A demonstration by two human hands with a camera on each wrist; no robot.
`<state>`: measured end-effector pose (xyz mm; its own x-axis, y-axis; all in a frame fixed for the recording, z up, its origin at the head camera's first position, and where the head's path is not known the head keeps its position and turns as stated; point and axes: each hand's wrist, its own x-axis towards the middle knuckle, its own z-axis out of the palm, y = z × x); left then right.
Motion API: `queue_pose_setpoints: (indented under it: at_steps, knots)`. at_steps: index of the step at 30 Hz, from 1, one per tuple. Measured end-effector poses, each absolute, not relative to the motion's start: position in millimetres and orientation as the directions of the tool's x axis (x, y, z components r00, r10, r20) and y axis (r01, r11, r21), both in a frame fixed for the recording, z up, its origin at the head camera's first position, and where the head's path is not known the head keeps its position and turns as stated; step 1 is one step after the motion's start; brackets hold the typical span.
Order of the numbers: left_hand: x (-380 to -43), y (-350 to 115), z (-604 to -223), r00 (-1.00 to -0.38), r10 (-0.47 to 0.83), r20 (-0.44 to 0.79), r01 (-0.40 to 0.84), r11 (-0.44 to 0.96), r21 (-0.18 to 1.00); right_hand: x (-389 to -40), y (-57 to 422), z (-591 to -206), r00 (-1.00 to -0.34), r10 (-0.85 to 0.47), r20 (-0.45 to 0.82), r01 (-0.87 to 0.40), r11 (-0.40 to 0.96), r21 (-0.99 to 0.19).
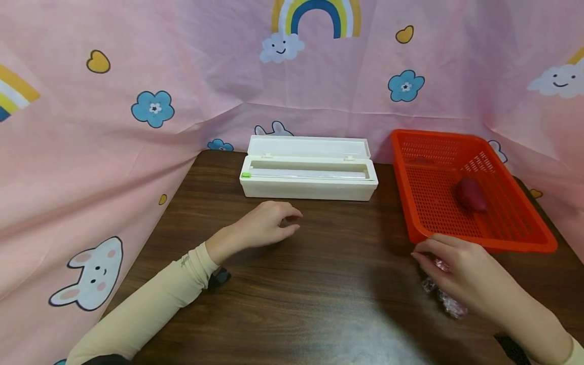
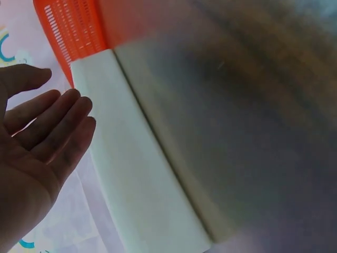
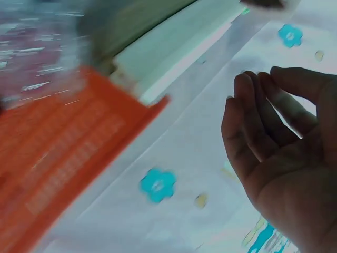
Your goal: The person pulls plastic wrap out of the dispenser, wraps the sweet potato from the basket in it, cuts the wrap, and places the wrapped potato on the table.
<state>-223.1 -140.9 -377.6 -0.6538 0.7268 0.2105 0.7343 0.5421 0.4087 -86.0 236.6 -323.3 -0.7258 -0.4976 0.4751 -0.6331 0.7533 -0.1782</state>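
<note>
My left hand (image 1: pixel 266 224) hovers over the table in front of a white cling film box (image 1: pixel 307 191), its fingers loosely bent and holding nothing. The box's lid (image 1: pixel 309 147) is raised, and a pale roll (image 1: pixel 305 174) lies inside. On the right, my right hand (image 1: pixel 465 274) is held by the near corner of an orange-red plastic basket (image 1: pixel 406 203), fingers loosely curled and nothing in them. Partly hidden beneath it lies a crinkled bundle in clear film (image 1: pixel 451 305), with pinkish contents. A purplish-red sweet potato (image 1: pixel 472 195) lies in the basket.
The dark wooden table (image 1: pixel 292 304) runs back to a pink printed cloth (image 1: pixel 191 61) that hangs behind and at both sides. The box and the basket stand along the back, with a gap between them. A green piece (image 1: pixel 246 175) sits at the box's left end.
</note>
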Motion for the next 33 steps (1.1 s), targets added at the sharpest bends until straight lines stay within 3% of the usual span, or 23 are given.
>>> queue_pose_setpoints:
  at_steps: [5,13,22,33]
  knots:
    - [-234.1,-141.2,-363.8,-0.666,0.687,0.292,0.739,0.552,0.386,-119.4,198.8,-311.5,-0.686,-0.546,0.481,-0.680,0.716,-0.156]
    - [-259.6,-149.5,-350.1,-0.743,0.582,0.330,0.669,0.649,0.362,-171.2,152.3,-312.2,-0.744,-0.492,0.453,-0.639,0.723,-0.265]
    - [-296.4,-160.6,-345.2,-0.814,0.502,0.291,0.579,0.737,0.349,-224.0,125.6,-316.7,-0.858,-0.402,0.320,-0.501,0.792,-0.348]
    - [-328.6,-168.4,-343.4,-0.848,0.508,0.148,0.527,0.789,0.315,-277.2,115.1,-310.9,-0.891,-0.444,0.092,-0.453,0.860,-0.236]
